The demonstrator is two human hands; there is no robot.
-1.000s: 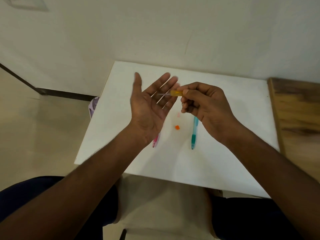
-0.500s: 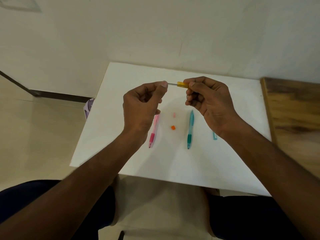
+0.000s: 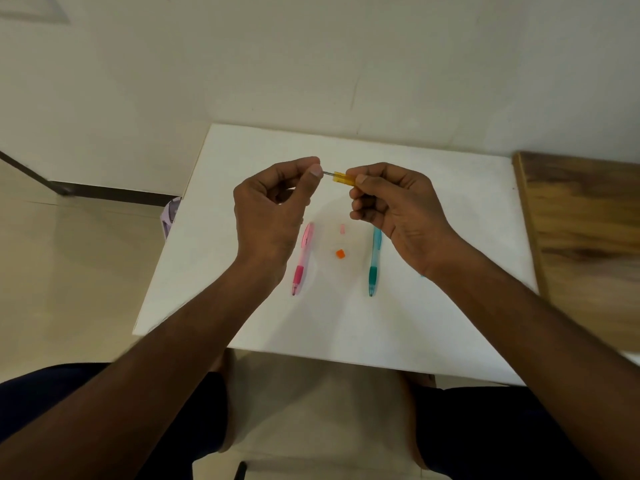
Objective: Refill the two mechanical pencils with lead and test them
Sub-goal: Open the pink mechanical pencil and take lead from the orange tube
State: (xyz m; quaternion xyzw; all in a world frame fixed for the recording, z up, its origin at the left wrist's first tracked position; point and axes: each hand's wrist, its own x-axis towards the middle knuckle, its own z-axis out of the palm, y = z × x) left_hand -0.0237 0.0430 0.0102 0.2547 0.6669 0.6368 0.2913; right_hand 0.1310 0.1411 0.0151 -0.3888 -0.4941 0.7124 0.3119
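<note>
Above the white table (image 3: 433, 188), my right hand (image 3: 391, 206) grips a small yellow lead case (image 3: 343, 177) by its end. Thin grey lead (image 3: 327, 173) sticks out of the case's left end, and my left hand (image 3: 273, 209) pinches it between thumb and forefinger. Below the hands a pink mechanical pencil (image 3: 302, 259) and a teal mechanical pencil (image 3: 374, 261) lie side by side on the table, tips toward me. Between them sit a small pale pink cap (image 3: 342, 229) and a small orange cap (image 3: 340, 253).
A wooden surface (image 3: 585, 237) adjoins the table on the right. A lilac object (image 3: 169, 216) pokes out beside the table's left edge. A white wall stands behind the table, and my knees are under its near edge.
My left hand went from open and palm-up to closed, pinching the lead at the case's end. The right hand with the case moved slightly closer to the left hand.
</note>
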